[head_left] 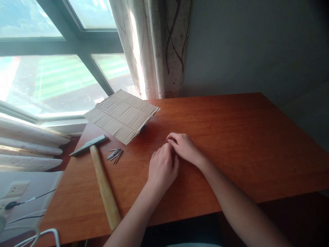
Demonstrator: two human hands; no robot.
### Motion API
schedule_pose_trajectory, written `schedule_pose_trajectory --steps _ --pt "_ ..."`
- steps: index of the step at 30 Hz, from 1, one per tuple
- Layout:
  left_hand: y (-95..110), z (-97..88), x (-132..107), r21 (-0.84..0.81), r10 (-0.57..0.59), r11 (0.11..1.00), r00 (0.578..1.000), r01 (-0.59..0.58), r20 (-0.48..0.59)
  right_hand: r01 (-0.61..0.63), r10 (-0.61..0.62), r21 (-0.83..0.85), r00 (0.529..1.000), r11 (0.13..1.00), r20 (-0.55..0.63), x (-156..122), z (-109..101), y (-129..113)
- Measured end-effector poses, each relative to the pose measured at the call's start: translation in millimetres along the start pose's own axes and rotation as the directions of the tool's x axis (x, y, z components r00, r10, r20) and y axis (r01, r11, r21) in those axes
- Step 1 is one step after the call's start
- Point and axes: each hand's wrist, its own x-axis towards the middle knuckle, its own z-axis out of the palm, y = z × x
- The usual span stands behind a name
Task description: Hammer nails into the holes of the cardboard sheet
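Observation:
My left hand (163, 163) rests on the wooden table (231, 137) with its fingers curled in. Against it lies my right hand (185, 148), also closed, its fingers bent toward the left hand's knuckles. No object shows in either hand, though the undersides of the fingers are hidden. To the left of my hands is a small pile of metal nails (115, 154). Further left, a hammer (105, 187) lies with its wooden handle toward me and its metal head away. Beyond the nails sits a tilted piece of corrugated cardboard (123, 115) with a patch of small holes.
Something blue (143, 127) peeks out under the cardboard's right edge. A window (64, 75) and a curtain (144, 44) stand behind the table's far left. Sockets with a plug (11, 205) and white cables (48, 232) are at the lower left. A grey wall rises behind.

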Motion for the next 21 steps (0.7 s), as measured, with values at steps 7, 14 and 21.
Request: schedule_pose_trajectory --steps 7,14,21 --pt "-0.2 -0.4 0.0 -0.005 0.004 1.000 1.000 -0.004 -0.004 0.020 -0.020 -0.059 1.000 0.998 0.007 -0.9 0.1 -0.9" --pt "-1.1 0.7 0.4 -0.007 -0.002 1.000 1.000 0.002 0.004 0.013 -0.010 -0.120 1.000 0.993 0.025 -0.3 0.7 -0.3" --pt "-1.9 1.0 0.8 0.002 -0.004 1.000 1.000 0.004 0.000 0.018 -0.014 -0.161 1.000 0.987 0.026 -0.6 2.0 -0.5"
